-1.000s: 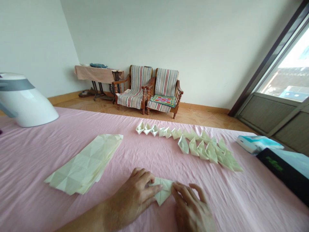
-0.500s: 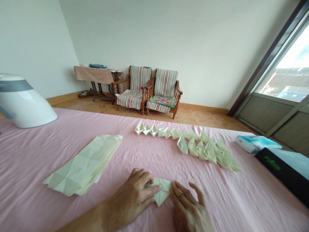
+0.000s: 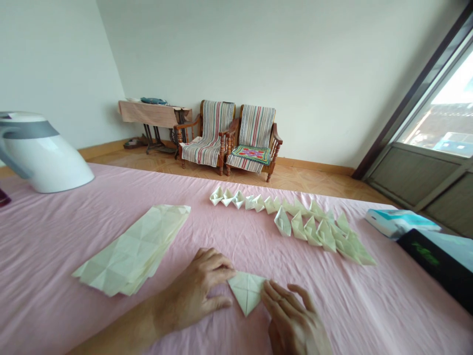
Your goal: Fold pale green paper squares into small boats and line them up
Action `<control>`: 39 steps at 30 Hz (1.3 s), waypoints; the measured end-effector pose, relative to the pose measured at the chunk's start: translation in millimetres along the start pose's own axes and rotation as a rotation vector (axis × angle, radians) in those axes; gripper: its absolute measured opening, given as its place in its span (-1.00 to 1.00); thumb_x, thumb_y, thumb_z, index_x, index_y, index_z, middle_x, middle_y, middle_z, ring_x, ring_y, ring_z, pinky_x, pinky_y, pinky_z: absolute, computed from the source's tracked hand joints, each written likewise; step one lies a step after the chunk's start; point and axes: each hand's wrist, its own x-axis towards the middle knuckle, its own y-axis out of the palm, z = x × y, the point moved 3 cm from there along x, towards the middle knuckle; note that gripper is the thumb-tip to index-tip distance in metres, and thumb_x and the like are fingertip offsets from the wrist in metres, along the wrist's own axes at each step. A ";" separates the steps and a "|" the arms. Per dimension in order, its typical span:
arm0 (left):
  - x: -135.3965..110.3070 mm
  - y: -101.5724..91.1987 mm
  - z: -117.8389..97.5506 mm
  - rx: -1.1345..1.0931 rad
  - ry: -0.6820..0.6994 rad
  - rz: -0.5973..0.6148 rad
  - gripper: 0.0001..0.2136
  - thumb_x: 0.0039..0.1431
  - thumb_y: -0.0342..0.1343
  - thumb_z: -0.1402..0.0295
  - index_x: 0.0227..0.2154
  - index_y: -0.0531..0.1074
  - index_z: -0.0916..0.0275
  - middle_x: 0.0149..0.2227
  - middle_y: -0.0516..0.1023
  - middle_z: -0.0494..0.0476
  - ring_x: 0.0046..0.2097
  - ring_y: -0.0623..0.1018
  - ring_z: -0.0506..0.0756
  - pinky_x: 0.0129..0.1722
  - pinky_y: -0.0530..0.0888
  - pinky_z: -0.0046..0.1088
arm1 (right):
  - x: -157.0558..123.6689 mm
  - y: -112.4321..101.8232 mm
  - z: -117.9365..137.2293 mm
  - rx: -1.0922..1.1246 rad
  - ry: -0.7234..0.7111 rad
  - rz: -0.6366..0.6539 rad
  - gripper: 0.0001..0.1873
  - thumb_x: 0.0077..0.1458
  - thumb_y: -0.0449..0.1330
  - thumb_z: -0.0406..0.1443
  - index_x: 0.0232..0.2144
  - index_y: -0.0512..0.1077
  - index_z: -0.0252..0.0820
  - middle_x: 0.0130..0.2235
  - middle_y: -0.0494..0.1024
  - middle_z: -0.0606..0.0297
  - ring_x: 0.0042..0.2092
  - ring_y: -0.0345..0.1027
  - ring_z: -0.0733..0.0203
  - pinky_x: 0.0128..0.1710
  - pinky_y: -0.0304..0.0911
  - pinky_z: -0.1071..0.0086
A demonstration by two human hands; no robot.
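Observation:
A small folded square of pale paper point(image 3: 246, 292) lies like a diamond on the pink cloth point(image 3: 55, 236) near me. My left hand point(image 3: 194, 291) rests with curled fingers at the paper's left corner, fingertips touching its edge. On the other side, my right hand point(image 3: 291, 315) presses its fingertips flat on the paper's right edge, fingers stretched out. To the left lies a stack of creased paper sheets point(image 3: 135, 249). Beyond the hands, several finished folded paper boats point(image 3: 295, 222) stand in rows.
A white kettle point(image 3: 40, 153) stands at the far left. A teal-and-white box point(image 3: 401, 222) and a black box point(image 3: 439, 266) lie at the right edge. Behind the table are two striped wooden armchairs point(image 3: 231, 138), a small side table point(image 3: 153, 113) and a window point(image 3: 443, 118).
My left hand has drawn back off the folded paper, which now lies flat and fully showing as a diamond. My right hand stays at its right edge.

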 end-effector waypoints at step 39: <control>6.8 6.3 24.3 -0.123 0.016 -0.144 -0.86 0.19 0.11 0.57 -0.43 0.46 0.25 -0.40 0.49 0.03 -0.27 0.46 0.05 -0.15 0.35 -0.41 | -0.9 -4.1 -7.7 -0.054 -0.102 0.161 -0.53 0.00 0.02 -0.48 -0.05 0.46 -0.19 -0.03 0.56 0.34 -0.03 0.46 0.23 -0.12 0.35 0.45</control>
